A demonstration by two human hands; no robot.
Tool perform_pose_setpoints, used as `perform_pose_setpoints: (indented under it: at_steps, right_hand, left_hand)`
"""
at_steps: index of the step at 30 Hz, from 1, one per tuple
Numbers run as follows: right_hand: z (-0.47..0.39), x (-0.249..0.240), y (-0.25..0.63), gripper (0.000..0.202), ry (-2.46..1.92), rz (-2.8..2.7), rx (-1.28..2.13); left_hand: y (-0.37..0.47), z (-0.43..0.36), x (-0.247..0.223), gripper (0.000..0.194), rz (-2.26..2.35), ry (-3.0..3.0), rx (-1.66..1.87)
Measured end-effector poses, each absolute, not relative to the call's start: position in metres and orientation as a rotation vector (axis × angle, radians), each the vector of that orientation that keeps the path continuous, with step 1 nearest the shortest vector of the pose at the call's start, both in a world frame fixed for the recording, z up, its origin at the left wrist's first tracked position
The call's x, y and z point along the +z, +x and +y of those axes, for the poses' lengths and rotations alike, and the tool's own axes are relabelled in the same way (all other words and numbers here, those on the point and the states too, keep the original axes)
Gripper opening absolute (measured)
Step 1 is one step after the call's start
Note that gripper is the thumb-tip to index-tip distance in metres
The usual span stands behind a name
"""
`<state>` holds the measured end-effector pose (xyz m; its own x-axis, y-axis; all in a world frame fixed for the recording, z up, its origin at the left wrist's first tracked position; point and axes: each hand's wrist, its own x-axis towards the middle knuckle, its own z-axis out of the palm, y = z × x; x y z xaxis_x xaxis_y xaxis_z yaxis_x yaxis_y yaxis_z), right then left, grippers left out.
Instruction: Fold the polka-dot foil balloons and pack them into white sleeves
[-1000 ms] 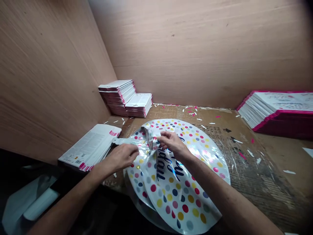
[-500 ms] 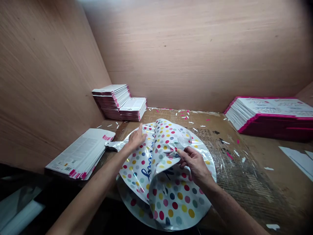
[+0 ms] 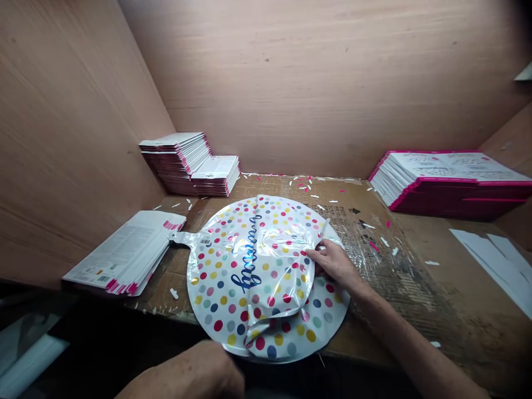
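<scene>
A flat, round foil balloon point(image 3: 224, 266) with coloured dots and blue script lies at the front of the cardboard surface, its narrow tail pointing left. More dotted foil shows below its right side, where the top layer curls up. My right hand point(image 3: 334, 265) is closed on the raised right edge of the balloon, pinching it between thumb and fingers. Low in the view, just under the balloon's front edge, is my left hand point(image 3: 208, 368); its fingers are hidden, so I cannot see whether it touches the foil.
White printed card packs point(image 3: 124, 249) lie at left, with taller stacks point(image 3: 178, 160) behind them. A pink-edged stack point(image 3: 449, 180) stands at back right, near white sheets point(image 3: 490, 260). Paper scraps litter the cardboard point(image 3: 399, 288). Wooden panels point(image 3: 291, 83) enclose the back and sides.
My left hand has come off the balloon's left part and moved down toward me. The folded-up foil has been lowered and lies flatter, with my right hand still on its edge.
</scene>
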<state>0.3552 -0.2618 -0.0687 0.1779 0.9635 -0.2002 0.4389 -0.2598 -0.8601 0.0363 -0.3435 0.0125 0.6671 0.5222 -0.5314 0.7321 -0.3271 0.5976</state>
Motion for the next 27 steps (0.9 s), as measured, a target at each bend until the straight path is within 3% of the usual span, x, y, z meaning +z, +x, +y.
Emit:
perform_pose_setpoints:
  at_steps: [5,10,17,21,23,27]
  right_hand:
    - [-0.267,-0.067,0.384,0.033,-2.101,-1.594,0.346]
    - [-0.251,-0.086,0.396,0.036,-2.225,-1.791,-0.257]
    - [-0.226,-0.078,0.401,0.034,-2.291,-1.837,-0.313]
    - [-0.217,-0.052,0.362,0.036,-1.734,-2.042,-0.296]
    - [-0.203,-0.044,0.331,0.035,-1.456,-2.219,-0.183]
    - [-0.164,-0.052,0.277,0.038,-1.304,-2.535,-0.04]
  left_hand:
    - [0.042,-0.285,-0.028,0.044,1.766,2.057,0.574]
    - [0.032,-0.225,-0.079,0.063,1.974,2.331,0.292]
    - [0.053,-0.187,-0.074,0.058,1.909,2.404,0.325]
    - [0.054,-0.248,-0.068,0.039,1.775,2.409,0.533]
    - [0.057,-0.29,-0.071,0.04,1.686,2.421,0.641]
    - [0.07,-0.348,-0.085,0.031,1.627,2.398,0.772]
